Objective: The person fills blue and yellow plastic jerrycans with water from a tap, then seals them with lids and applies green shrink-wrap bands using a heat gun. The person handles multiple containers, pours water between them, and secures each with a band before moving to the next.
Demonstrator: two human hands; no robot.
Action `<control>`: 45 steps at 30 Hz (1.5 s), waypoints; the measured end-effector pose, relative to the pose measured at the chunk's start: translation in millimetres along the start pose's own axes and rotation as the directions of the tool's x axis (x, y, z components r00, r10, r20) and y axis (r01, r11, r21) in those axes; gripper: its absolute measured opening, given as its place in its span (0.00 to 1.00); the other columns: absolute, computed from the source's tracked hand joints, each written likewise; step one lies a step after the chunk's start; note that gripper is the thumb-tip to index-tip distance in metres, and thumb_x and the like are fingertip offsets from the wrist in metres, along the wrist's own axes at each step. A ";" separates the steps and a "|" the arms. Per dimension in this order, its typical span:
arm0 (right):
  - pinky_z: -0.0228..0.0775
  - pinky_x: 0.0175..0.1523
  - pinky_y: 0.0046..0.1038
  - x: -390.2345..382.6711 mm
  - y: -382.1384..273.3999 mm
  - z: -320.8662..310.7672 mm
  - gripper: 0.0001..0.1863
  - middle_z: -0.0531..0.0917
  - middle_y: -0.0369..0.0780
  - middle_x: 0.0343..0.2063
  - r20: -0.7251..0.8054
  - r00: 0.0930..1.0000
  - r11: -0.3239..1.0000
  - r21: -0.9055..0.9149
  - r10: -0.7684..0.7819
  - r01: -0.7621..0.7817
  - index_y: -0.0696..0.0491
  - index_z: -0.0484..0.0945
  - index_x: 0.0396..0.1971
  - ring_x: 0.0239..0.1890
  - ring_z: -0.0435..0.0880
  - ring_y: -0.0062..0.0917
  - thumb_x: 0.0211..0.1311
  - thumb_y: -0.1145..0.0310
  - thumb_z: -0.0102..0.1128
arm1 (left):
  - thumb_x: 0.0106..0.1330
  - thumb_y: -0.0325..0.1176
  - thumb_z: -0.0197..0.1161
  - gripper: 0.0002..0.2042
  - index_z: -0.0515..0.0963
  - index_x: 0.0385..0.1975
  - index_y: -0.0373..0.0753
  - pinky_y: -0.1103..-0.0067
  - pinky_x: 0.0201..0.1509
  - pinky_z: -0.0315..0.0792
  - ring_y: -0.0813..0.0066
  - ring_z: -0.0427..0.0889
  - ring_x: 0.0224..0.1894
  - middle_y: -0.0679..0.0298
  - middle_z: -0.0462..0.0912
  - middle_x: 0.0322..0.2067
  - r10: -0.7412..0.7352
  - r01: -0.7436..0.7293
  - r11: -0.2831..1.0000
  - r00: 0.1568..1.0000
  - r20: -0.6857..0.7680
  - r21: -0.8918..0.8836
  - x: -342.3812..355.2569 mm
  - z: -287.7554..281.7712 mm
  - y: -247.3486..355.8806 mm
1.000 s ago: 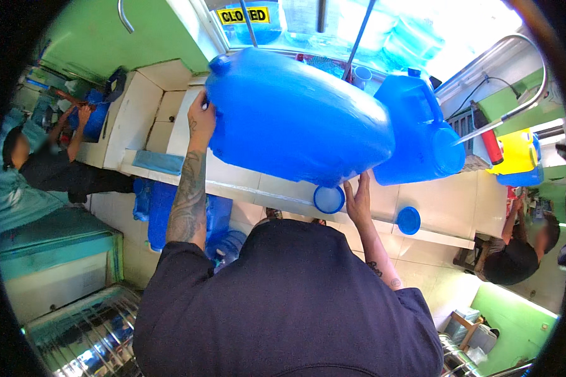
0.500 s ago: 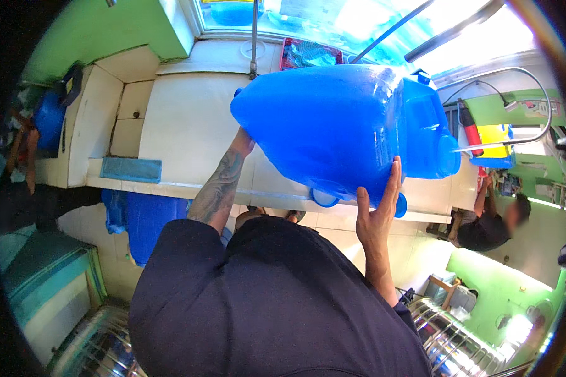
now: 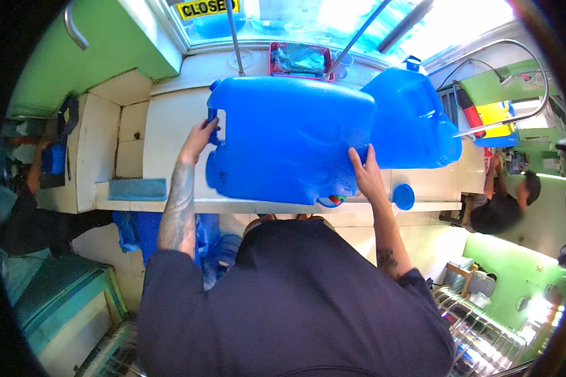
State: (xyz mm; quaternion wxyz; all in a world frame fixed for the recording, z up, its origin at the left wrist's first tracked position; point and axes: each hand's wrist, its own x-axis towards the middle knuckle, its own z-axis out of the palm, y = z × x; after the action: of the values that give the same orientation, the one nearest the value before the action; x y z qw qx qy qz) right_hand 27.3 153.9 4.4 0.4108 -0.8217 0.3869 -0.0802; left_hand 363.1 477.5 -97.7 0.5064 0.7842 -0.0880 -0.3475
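Head view, near to far: your dark-sleeved forearms rise from the lower edge to a large blue rectangular plastic water container (image 3: 289,141) lying on its side over the white tiled counter (image 3: 170,119). Your left hand (image 3: 198,137) is curled around the moulded handle at the container's left end; your right hand (image 3: 366,174) lies flat, fingers spread, against its lower right edge near the spout. Whether its weight has fully settled on the counter cannot be told. A round blue cap (image 3: 404,196) lies just beside your right hand. Beyond, a second blue plastic container (image 3: 415,119) touches the first, and a red basket (image 3: 299,60) sits by the window.
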 end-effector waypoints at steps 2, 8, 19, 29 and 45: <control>0.63 0.71 0.38 43.9 44.3 7.0 0.47 0.76 0.58 0.63 0.173 0.984 0.987 0.143 0.043 -0.068 0.68 0.64 0.69 0.67 0.75 0.48 0.72 0.36 0.53 | 0.77 0.49 0.58 0.24 0.77 0.62 0.36 0.77 0.51 0.75 0.78 0.81 0.44 0.64 0.86 0.43 0.134 -0.133 0.991 0.990 0.034 -0.010 -34.4 -5.4 35.2; 0.71 0.63 0.41 144.1 133.3 82.6 0.45 0.82 0.53 0.58 0.686 0.686 0.882 0.137 0.244 -0.450 0.60 0.78 0.59 0.59 0.81 0.45 0.68 0.29 0.50 | 0.76 0.47 0.62 0.35 0.58 0.75 0.35 0.78 0.53 0.79 0.76 0.85 0.46 0.56 0.86 0.45 0.316 -0.247 0.840 0.946 0.066 -0.484 -114.9 65.7 133.7; 0.68 0.68 0.49 325.2 115.3 134.6 0.43 0.71 0.56 0.65 0.398 0.915 0.619 -0.705 -0.057 0.346 0.66 0.61 0.70 0.68 0.70 0.49 0.59 0.57 0.64 | 0.78 0.33 0.58 0.28 0.60 0.74 0.32 0.79 0.53 0.76 0.78 0.84 0.45 0.59 0.87 0.40 0.408 -0.455 0.837 0.889 -0.205 -0.305 -65.1 201.4 202.6; 0.74 0.61 0.42 339.8 53.0 91.6 0.28 0.82 0.49 0.54 0.408 0.900 0.802 -0.479 -0.157 0.357 0.55 0.83 0.55 0.59 0.80 0.41 0.64 0.51 0.64 | 0.79 0.38 0.57 0.26 0.63 0.72 0.34 0.80 0.48 0.77 0.78 0.85 0.41 0.61 0.88 0.39 0.474 -0.510 0.841 0.856 -0.208 -0.180 -32.7 197.1 209.2; 0.79 0.52 0.35 -113.7 366.0 -2.0 0.17 0.88 0.50 0.43 0.031 0.991 0.980 0.148 0.128 -0.132 0.60 0.84 0.47 0.46 0.88 0.37 0.70 0.62 0.60 | 0.78 0.33 0.58 0.17 0.72 0.61 0.33 0.78 0.47 0.80 0.72 0.87 0.42 0.55 0.88 0.39 0.668 -0.685 0.700 0.728 -0.151 -0.204 12.2 187.1 182.1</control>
State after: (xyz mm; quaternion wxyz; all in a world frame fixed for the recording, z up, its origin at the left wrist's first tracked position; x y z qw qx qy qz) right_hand -260.5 99.6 -242.9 0.4798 -0.7623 0.4282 -0.0730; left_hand 292.6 248.5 6.5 0.6939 0.6391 -0.3095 -0.1195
